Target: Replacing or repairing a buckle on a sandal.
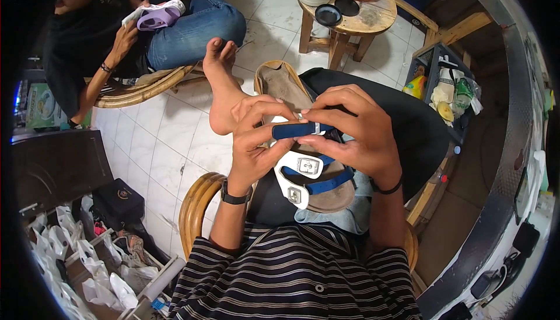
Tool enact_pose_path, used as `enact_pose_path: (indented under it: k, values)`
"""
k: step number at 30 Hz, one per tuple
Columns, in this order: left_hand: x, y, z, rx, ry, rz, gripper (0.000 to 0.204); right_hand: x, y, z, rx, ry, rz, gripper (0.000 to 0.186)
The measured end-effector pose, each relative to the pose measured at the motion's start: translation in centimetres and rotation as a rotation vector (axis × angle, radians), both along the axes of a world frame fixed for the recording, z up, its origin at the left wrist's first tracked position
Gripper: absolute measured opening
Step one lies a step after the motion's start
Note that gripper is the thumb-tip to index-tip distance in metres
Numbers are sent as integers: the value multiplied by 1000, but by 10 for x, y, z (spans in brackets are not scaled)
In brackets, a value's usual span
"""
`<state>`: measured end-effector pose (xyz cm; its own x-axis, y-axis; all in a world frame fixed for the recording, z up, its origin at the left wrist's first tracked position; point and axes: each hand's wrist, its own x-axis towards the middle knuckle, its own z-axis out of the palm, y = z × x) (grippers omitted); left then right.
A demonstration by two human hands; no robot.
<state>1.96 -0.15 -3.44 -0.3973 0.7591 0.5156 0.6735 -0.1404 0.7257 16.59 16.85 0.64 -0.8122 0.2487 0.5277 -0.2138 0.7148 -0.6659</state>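
Observation:
A flat sandal [332, 197] with a brown footbed lies on my lap, toe end pointing away from me. White strap pieces with square buckles [308, 166] and blue straps [329, 183] cross its nearer part. Above the footbed, my left hand [256, 136] pinches a dark blue strap [290, 130] between thumb and fingers. From the other side my right hand [356, 130] grips the same strap near a small pale loop. Its fingertips partly hide what lies between the hands. A light blue cloth [338, 218] rests under the sandal's near end.
At far left a person in jeans [198, 31] holds a purple shoe [157, 18]. A bare foot [224, 90] shows beside my left hand. Ahead stands a round wooden stool [370, 20] with a pink bowl and dark lids. A crate [434, 75] is right; white bags [96, 273] lie lower left.

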Motion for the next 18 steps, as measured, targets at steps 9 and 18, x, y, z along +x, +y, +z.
enact_pose_path:
  k: [9, 18]
  values:
    - [1, 3, -5, 77, -127, 16, 29, 0, 0, -6, 53, 31, -1, 33]
    - [5, 13, 12, 68, -16, -1, 23, 10, 11, -12, -137, 100, 45, 31]
